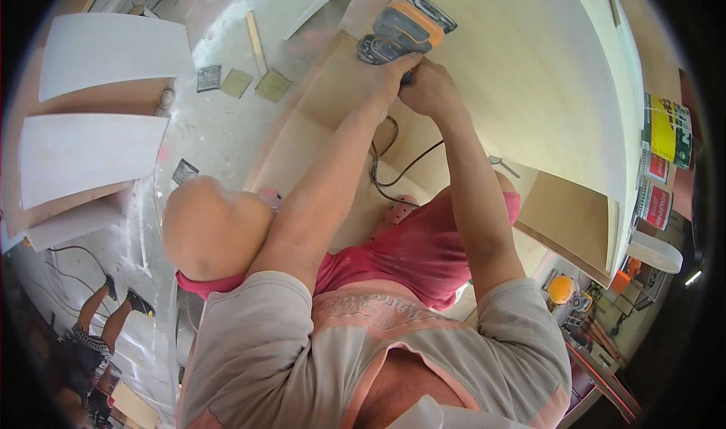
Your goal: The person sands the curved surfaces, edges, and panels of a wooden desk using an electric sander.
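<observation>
Concrete workshop floor point(204, 126) spreads around a pale wooden box frame point(325, 88), and nearest of all are the person's crimson shorts point(408, 247). Beyond them a thin dark cable point(373, 170) loops between the forearms. Farther up, the left hand point(397, 69) and the right hand point(431, 88) meet at the rear of an orange-and-black electric sander point(408, 29), the fingers of both curled around it, the left fingertips hidden. Its flat pad point(429, 7) faces a broad cream curved panel point(522, 73); firm contact cannot be confirmed. Smoothing that panel appears to be the step in hand; the next move seems to call for an even stroke, pad flat to the curve. Past the frame are olive squares point(236, 83) and white curved panels point(117, 54).
</observation>
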